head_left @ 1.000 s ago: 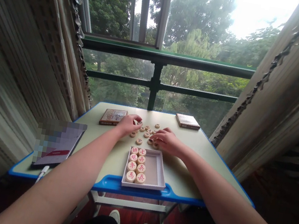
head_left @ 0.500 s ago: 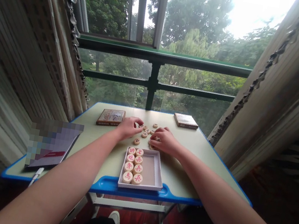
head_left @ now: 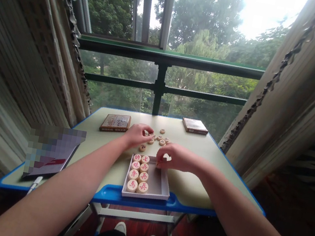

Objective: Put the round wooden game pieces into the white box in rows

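Observation:
A shallow white box (head_left: 159,187) sits at the table's front edge. Two columns of round wooden xiangqi pieces with red characters, such as this soldier piece (head_left: 142,187), fill its left side. My right hand (head_left: 173,155) is over the back of the box, thumb and fingers pinched on a xiangqi piece (head_left: 158,164) that they mostly cover. Behind the box lie several loose pieces, one of them a dark-lettered piece (head_left: 142,148) nearest to it. Among the loose pieces at the left, my left hand (head_left: 138,135) has curved fingers, with a gap between thumb and forefinger.
A patterned flat box (head_left: 116,123) lies at the back left, and another flat box (head_left: 195,126) at the back right. A dark laptop-like device (head_left: 55,159) with a white cable (head_left: 35,184) rests at the left edge. Beyond the table (head_left: 200,186) stands a green railing (head_left: 174,59).
My right hand has come from the loose pieces toward me, over the box, with a piece in its fingers. My left hand has stayed among the loose pieces.

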Demonstrator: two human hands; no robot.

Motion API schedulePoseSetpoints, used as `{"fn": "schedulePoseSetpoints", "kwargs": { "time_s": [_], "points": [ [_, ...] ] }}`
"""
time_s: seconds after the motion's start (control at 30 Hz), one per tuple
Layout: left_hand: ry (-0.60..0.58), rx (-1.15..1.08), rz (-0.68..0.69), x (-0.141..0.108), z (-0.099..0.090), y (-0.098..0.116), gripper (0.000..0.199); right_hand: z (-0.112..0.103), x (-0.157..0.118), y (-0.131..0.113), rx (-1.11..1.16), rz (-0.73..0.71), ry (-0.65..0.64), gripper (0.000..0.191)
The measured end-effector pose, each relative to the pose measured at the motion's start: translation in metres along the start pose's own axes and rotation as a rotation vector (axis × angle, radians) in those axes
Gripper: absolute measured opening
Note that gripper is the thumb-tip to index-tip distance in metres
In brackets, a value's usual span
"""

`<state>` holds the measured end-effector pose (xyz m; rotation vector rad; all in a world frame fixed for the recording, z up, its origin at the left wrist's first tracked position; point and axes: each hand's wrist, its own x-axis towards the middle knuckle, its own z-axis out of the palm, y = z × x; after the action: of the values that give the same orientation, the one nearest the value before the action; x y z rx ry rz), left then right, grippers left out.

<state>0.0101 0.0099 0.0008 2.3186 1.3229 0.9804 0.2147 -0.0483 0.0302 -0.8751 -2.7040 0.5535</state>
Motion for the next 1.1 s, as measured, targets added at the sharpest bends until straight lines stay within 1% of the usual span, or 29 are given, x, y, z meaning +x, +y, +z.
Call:
{"fn": "schedulePoseSetpoints", "kwargs": {
  "time_s": [0.07, 0.2, 0.3, 0.4, 0.67, 0.8, 0.97, 1.1],
  "points": [
    [-0.010, -0.006, 0.006, 0.000, 0.001, 0.000, 0.029, 0.003, 0.001, -0.002, -0.092, -0.024, 0.033, 0.009],
    [-0.009, -0.013, -0.027, 0.000, 0.000, -0.001, 0.029, 0.002, 0.001, -0.001, -0.167, 0.021, 0.090, 0.012],
    [-0.010, -0.012, -0.037, 0.000, -0.001, -0.002, 0.028, -0.003, -0.003, -0.002, -0.156, 0.034, 0.070, 0.014],
    [-0.006, 0.018, -0.031, 0.000, -0.002, 0.000, 0.026, -0.005, -0.006, -0.003, -0.142, 0.011, 0.055, 0.015],
    [-0.017, 0.040, -0.017, 0.001, 0.000, 0.000, 0.025, 0.005, -0.001, -0.003, -0.178, 0.008, 0.026, 0.007],
    [-0.018, 0.030, -0.013, 0.001, 0.000, -0.001, 0.026, 0.004, -0.002, -0.007, -0.244, 0.058, 0.046, 0.007],
    [-0.029, 0.061, -0.008, 0.001, 0.000, -0.004, 0.025, 0.003, -0.002, -0.015, -0.358, 0.192, 0.068, 0.010],
    [-0.034, 0.094, 0.008, 0.001, 0.001, -0.005, 0.024, 0.005, -0.002, -0.016, -0.338, 0.158, 0.058, 0.015]
  ]
}}
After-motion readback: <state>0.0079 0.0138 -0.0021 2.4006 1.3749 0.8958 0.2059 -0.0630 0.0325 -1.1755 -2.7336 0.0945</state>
